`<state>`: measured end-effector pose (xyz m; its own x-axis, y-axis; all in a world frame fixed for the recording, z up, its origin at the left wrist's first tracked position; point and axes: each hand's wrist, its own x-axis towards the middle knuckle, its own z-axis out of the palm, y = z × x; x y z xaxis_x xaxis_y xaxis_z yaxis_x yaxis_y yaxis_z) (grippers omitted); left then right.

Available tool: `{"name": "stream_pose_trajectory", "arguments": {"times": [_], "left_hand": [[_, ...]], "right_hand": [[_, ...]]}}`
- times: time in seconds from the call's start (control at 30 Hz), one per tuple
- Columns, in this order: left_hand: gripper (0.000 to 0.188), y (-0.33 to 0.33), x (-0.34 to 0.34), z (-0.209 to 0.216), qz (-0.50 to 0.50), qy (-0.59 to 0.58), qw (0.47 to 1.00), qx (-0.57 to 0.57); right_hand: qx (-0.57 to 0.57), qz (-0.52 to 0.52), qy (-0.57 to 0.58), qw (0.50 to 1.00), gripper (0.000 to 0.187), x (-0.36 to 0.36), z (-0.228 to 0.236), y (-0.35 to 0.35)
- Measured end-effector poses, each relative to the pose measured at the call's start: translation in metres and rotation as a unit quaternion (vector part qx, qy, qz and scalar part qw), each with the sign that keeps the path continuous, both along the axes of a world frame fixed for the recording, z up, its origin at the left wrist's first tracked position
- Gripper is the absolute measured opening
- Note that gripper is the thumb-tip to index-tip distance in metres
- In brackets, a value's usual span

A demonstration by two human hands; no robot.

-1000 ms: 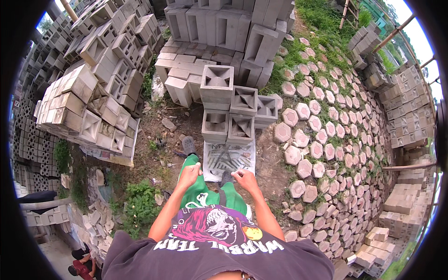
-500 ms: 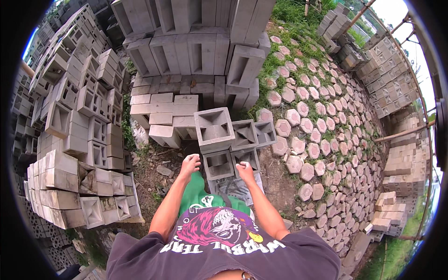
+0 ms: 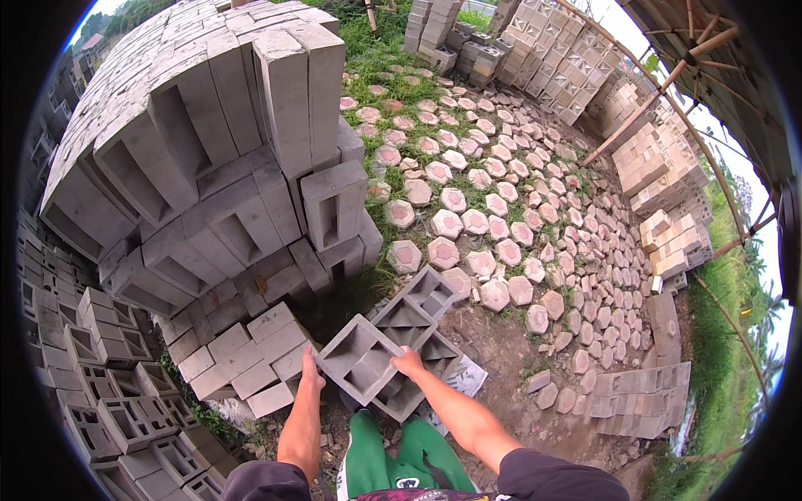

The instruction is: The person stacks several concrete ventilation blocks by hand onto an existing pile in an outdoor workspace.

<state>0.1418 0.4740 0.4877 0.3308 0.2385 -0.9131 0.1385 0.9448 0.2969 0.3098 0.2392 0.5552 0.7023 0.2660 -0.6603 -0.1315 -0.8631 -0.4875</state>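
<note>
A square grey concrete vent block (image 3: 357, 341) with a recessed front sits on top of a small stack. My right hand (image 3: 408, 362) is closed round its right edge. At its left edge is my left hand (image 3: 312, 369), fingers closed against the side, partly hidden. More vent blocks of the same kind lie under and behind it, one (image 3: 430, 292) at the far end and another (image 3: 440, 352) to the right of my right hand. Pale solid blocks (image 3: 251, 351) are piled just left of my left hand.
A tall stack of grey concrete blocks (image 3: 225, 142) rises at the far left. Lower left stand more hollow blocks (image 3: 125, 409). Hexagonal pavers (image 3: 496, 294) cover the ground to the right. A flat sheet (image 3: 469, 378) lies beside the small stack; a bamboo pole (image 3: 626, 125) leans farther off.
My view has swung right and closer to the stack. Both hands, raised in front of the blocks before, have reached forward and taken hold of the top vent block.
</note>
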Motion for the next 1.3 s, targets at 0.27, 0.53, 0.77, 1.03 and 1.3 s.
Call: {"name": "stream_pose_trajectory", "arguments": {"times": [0.27,0.53,0.77,1.03,1.3], "left_hand": [[0.044,-0.015,0.016,0.005,-0.017,-0.100,0.992,-0.071],[0.046,-0.041,-0.027,0.015,0.031,-0.049,0.997,-0.059],[0.045,-0.045,-0.057,-0.002,0.061,-0.113,0.982,-0.142],[0.063,-0.024,-0.059,0.007,0.053,-0.089,0.980,-0.168],[0.094,0.033,-0.022,-0.039,-0.356,0.072,0.928,-0.089]], "right_hand": [[-0.041,-0.025,-0.016,0.999,0.054,-0.002,-0.016,0.007],[-0.069,-0.061,0.008,0.996,0.052,-0.036,-0.008,-0.004],[-0.005,-0.045,0.024,0.999,0.058,-0.054,-0.008,-0.021],[0.201,-0.497,0.264,0.802,0.075,-0.038,-0.016,-0.036],[0.289,-0.538,0.445,0.655,0.060,-0.053,-0.063,-0.039]]}}
